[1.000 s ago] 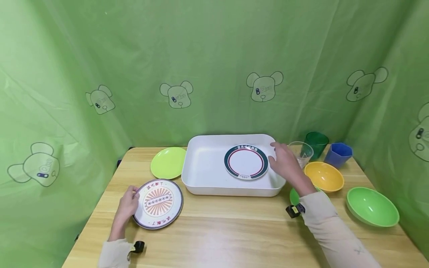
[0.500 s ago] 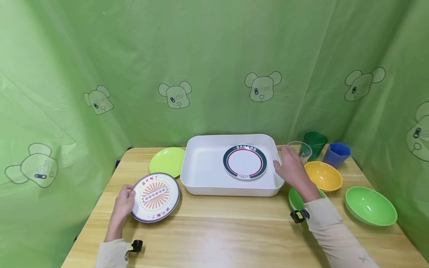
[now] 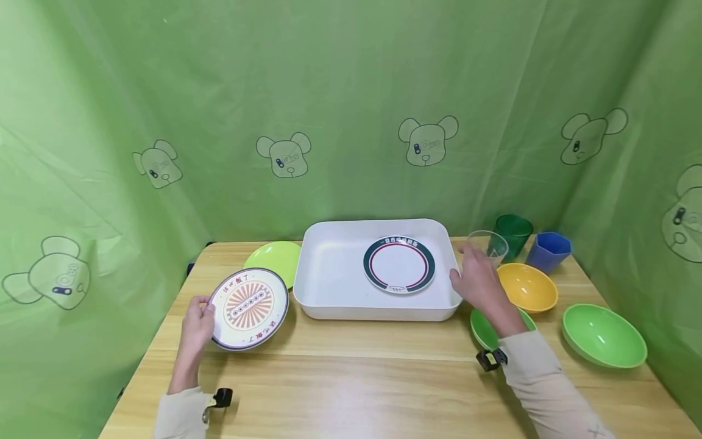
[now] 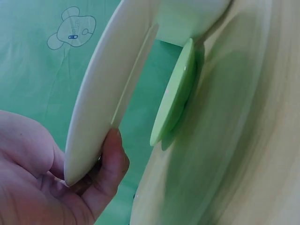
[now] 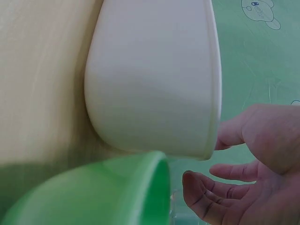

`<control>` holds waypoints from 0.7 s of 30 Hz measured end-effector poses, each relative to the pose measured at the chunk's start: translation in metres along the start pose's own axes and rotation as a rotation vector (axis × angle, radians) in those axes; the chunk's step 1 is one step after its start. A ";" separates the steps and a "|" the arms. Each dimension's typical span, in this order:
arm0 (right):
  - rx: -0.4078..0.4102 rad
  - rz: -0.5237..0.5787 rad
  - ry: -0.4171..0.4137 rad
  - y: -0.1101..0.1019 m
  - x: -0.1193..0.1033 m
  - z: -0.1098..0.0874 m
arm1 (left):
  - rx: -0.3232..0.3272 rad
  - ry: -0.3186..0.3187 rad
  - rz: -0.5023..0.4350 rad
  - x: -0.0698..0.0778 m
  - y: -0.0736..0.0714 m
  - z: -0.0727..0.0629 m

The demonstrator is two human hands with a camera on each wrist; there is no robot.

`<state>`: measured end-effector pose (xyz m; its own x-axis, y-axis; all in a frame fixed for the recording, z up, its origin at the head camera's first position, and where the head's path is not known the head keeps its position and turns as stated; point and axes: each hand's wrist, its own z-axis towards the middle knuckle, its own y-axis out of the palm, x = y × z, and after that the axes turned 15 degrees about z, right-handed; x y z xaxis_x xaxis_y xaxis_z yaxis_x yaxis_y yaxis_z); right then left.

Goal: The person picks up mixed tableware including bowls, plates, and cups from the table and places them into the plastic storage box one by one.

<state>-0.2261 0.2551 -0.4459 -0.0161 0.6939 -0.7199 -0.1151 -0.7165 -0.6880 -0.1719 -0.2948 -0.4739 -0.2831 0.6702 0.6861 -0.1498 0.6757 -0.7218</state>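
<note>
My left hand [image 3: 196,326] pinches the left rim of a white plate [image 3: 249,309] with a blue edge and an orange sunburst. In the left wrist view, the plate [image 4: 105,89] is raised and tilted, thumb and fingers on opposite faces. My right hand [image 3: 477,277] hovers by the right end of a white bin [image 3: 351,312], close to a clear cup [image 3: 496,244]. The right wrist view has this hand [image 5: 253,173] with loosely bent fingers and nothing in its grasp. Inside the bin lies a white plate [image 3: 399,265] with a dark green rim.
A yellow-green plate [image 3: 280,256] lies left of the bin, partly behind the raised plate. On the right are a dark green cup [image 3: 513,235], a blue cup [image 3: 548,251], an orange bowl [image 3: 528,286], a small green bowl [image 3: 485,329] and a larger green bowl [image 3: 603,335].
My left hand has lifted the sunburst plate off the table and tilted it, moving it slightly away from me. My right hand has drawn back from over the bin's right rim toward the clear cup.
</note>
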 end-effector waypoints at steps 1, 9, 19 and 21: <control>-0.001 0.001 0.000 0.000 0.000 -0.001 | 0.000 -0.003 -0.013 0.001 -0.001 0.000; 0.014 -0.008 -0.022 0.003 0.009 -0.004 | 0.036 -0.034 -0.066 0.011 -0.004 0.001; -0.012 -0.026 -0.015 0.004 0.016 -0.007 | 0.085 -0.033 -0.095 0.025 -0.003 0.004; -0.016 -0.034 -0.021 0.004 0.016 -0.007 | 0.088 -0.028 -0.114 0.027 -0.003 0.005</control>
<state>-0.2195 0.2626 -0.4609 -0.0331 0.7191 -0.6942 -0.0996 -0.6935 -0.7136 -0.1842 -0.2801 -0.4534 -0.2860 0.5808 0.7621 -0.2651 0.7164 -0.6454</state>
